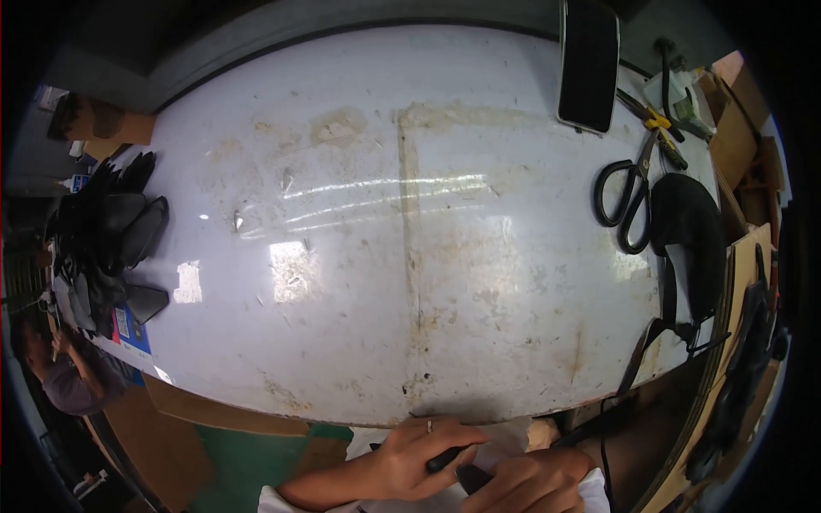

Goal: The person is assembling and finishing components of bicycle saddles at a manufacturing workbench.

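Both hands are close together at the table's near edge, low in the head view. My left hand [409, 462], with a ring on one finger, is closed around a slim black piece [443, 460] with a rounded end. Beside it, my right hand [532, 486] has its fingers curled on a dark, flat-looking piece [472, 478]. The fingers hide most of both pieces, so I cannot tell their kind or whether they are joined. Just beyond my hands lies the white, stained tabletop [342, 359].
Black-handled scissors [631, 201], yellow-and-black pliers [658, 124], a phone [588, 68] and a black curved item [688, 231] line the right side. Black pieces [111, 231] are heaped at left near a cardboard box [111, 120]. Another person [73, 368] is at far left.
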Demonstrator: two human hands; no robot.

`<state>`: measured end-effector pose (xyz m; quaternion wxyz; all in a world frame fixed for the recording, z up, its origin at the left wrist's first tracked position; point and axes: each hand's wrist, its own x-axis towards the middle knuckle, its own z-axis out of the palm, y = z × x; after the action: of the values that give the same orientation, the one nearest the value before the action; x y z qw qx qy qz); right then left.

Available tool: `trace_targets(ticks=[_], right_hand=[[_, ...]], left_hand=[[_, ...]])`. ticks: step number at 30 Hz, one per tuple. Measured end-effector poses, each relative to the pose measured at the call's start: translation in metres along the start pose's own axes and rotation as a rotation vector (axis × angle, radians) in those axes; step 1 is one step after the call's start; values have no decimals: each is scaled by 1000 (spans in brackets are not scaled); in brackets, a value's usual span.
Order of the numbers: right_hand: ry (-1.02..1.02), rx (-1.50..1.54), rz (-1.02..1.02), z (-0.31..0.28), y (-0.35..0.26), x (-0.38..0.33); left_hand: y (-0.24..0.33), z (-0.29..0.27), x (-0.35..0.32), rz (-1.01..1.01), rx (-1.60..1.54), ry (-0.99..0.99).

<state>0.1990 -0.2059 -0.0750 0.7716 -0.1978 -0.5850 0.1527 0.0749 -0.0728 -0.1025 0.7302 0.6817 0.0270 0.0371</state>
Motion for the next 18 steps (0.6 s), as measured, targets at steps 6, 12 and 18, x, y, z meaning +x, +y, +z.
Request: trace_targets(ticks=[6, 12, 18], right_hand=[[42, -155, 50, 11, 5, -4], [653, 190, 149, 22, 14, -13], [388, -124, -89, 28, 27, -26]], left_hand=[[-1, -3, 1, 40, 29, 17], [-4, -5, 1, 40, 50, -57], [-2, 5, 0, 95, 158, 150]])
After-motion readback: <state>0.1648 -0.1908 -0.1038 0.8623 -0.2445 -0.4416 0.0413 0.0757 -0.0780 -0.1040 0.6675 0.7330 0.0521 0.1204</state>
